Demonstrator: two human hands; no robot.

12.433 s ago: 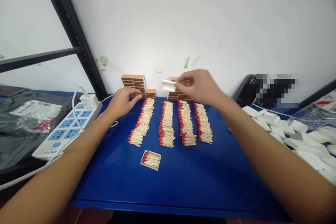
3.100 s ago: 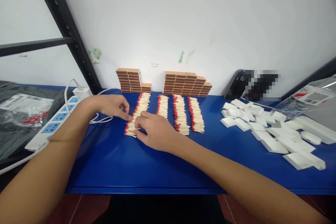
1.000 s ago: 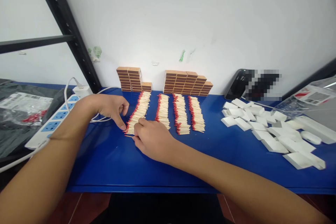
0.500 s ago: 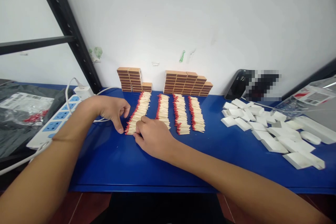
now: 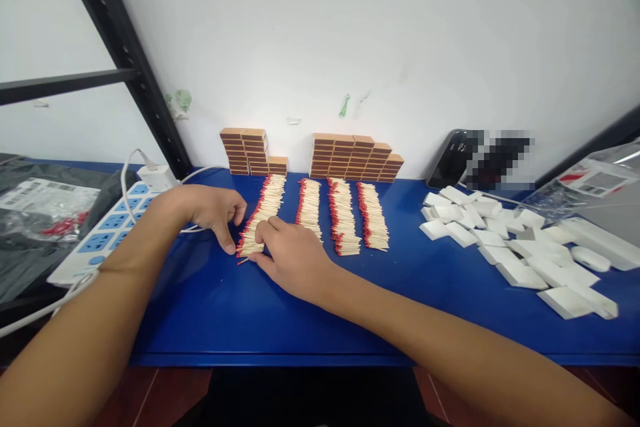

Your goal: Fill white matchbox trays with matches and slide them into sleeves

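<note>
Here's the right hand [image 5: 296, 257] at the near end of the leftmost row of matches [image 5: 270, 199], thumb at a loose match [image 5: 243, 261]; cannot tell if that grip pinches. Left hand [image 5: 214, 210]: grip spread, thumb just beside the row. Under it all, glossy blue tabletop [image 5: 300, 330]; power strip [image 5: 97, 243] left, white trays [image 5: 521, 274] right, matchboxes [image 5: 336, 158] stacked by a scuffed white wall [image 5: 300, 47], red tiles [image 5: 173, 390] below.

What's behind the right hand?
Parts of the leftmost match row and the second match row show beyond the right hand; whatever it covers cannot be seen.
</note>
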